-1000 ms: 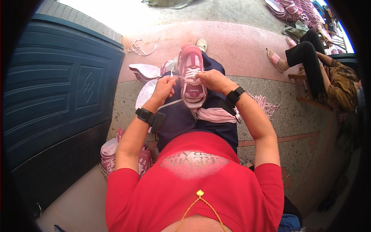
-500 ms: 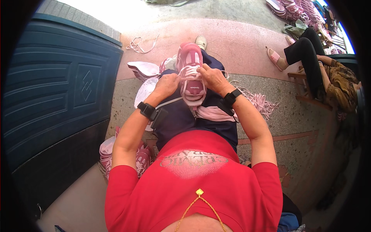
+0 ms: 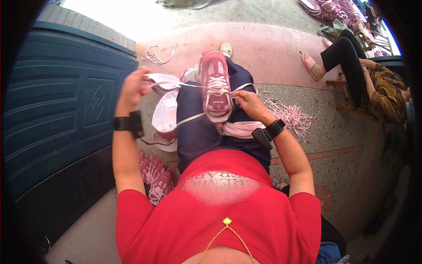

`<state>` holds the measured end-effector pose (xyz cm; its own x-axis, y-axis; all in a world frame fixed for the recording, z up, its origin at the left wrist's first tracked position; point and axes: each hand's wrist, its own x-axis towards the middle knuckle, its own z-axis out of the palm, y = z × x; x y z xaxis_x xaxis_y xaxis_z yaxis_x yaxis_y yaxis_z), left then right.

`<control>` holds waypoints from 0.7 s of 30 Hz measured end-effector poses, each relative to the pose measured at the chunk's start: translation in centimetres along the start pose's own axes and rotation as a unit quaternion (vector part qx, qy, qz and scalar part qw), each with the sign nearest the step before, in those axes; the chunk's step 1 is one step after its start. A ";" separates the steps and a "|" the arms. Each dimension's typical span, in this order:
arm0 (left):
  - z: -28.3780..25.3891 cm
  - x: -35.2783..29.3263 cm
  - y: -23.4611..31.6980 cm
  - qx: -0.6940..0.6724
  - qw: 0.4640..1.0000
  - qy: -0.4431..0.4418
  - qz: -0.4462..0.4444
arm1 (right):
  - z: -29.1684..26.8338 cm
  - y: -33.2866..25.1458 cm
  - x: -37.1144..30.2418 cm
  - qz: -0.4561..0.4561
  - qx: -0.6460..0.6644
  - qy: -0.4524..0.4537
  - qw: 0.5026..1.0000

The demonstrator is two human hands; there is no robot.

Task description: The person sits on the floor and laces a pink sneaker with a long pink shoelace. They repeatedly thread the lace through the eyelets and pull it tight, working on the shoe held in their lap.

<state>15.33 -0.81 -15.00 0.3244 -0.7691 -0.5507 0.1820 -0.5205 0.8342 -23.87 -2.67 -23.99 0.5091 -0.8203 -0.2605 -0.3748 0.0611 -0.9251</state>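
A pink and white sneaker rests across my lap, toe pointing away from me, with white laces crossing its tongue. Out to the left, my left hand is closed on one end of the white shoelace, which is stretched from the shoe. Close by the shoe's right side, my right hand pinches the lace's other part, whose loose end curves up beside it. A bundle of pink laces lies on my lap below the heel.
More shoes lie left of my leg, and several pink ones stand nearer me. Loose laces are heaped at the right. A dark blue door borders the left. A person sits at the far right.
My left hand has swung out to the left, drawing the lace long from the shoe. My right hand has shifted slightly right and down, off the shoe's top.
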 end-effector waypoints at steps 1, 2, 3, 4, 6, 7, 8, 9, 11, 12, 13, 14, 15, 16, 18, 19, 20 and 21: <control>-2.7 0.5 1.1 -0.091 0.996 -0.023 0.007 | 0.3 0.1 0.1 0.060 0.011 -0.026 0.998; -3.4 0.2 3.4 -0.161 0.986 -0.031 0.008 | 0.5 0.7 0.0 0.042 -0.010 0.005 0.999; -4.7 -0.1 4.9 -0.215 0.975 -0.049 0.035 | 0.9 1.1 0.1 0.020 -0.030 0.033 0.999; -5.7 -0.7 6.5 -0.220 0.973 -0.013 0.071 | 1.3 1.5 0.3 -0.004 -0.050 0.058 0.997; -7.0 -1.1 8.5 -0.215 0.971 -0.010 0.099 | 1.6 2.3 0.9 -0.020 -0.094 0.084 0.992; -6.8 -1.2 8.3 -0.169 0.980 0.013 0.102 | 1.9 2.1 1.1 -0.025 -0.130 0.097 0.986; -6.4 -1.2 7.7 -0.123 0.986 0.036 0.103 | 2.2 1.9 1.3 -0.029 -0.165 0.111 0.980; -5.7 -1.0 6.9 -0.075 0.990 0.058 0.105 | 2.4 1.7 1.3 -0.020 -0.174 0.120 0.977; -4.1 -0.3 3.1 -0.015 0.995 0.007 0.101 | 3.1 1.0 1.3 -0.006 -0.192 0.135 0.972; -2.9 0.2 0.3 0.023 0.996 -0.005 0.092 | 3.4 0.7 1.2 -0.020 -0.210 0.144 0.967; -0.2 -0.4 -1.7 0.010 0.996 -0.062 0.063 | 3.6 0.5 1.0 -0.029 -0.228 0.158 0.960; 2.0 -0.8 -3.9 -0.040 0.991 -0.127 0.003 | 3.9 0.2 0.9 -0.043 -0.245 0.169 0.954; 4.6 -1.7 -5.5 0.004 0.992 -0.126 -0.023 | 4.1 0.7 0.9 -0.086 -0.296 0.177 0.935; 6.5 -2.3 -7.3 0.004 0.986 -0.158 -0.057 | 4.2 0.8 1.0 -0.120 -0.346 0.174 0.914; 9.5 -3.0 -10.3 0.040 0.981 -0.170 -0.083 | 4.3 0.9 1.0 -0.188 -0.442 0.165 0.861; 10.3 -2.7 -12.0 0.108 0.982 -0.152 -0.041 | 4.2 1.0 1.1 -0.212 -0.471 0.136 0.845; 11.0 -2.7 -12.8 0.177 0.975 -0.133 0.002 | 3.8 1.0 1.2 -0.219 -0.464 0.126 0.849; 11.2 -2.6 -13.3 0.235 0.963 -0.104 0.083 | 3.4 1.0 1.3 -0.227 -0.457 0.115 0.852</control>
<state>1.63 3.95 -25.00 0.1105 -0.8887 -0.4451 -0.3122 -0.4562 0.8333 -20.92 -1.74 -26.18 0.6357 -0.7383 0.2252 -0.6807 -0.6738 -0.2874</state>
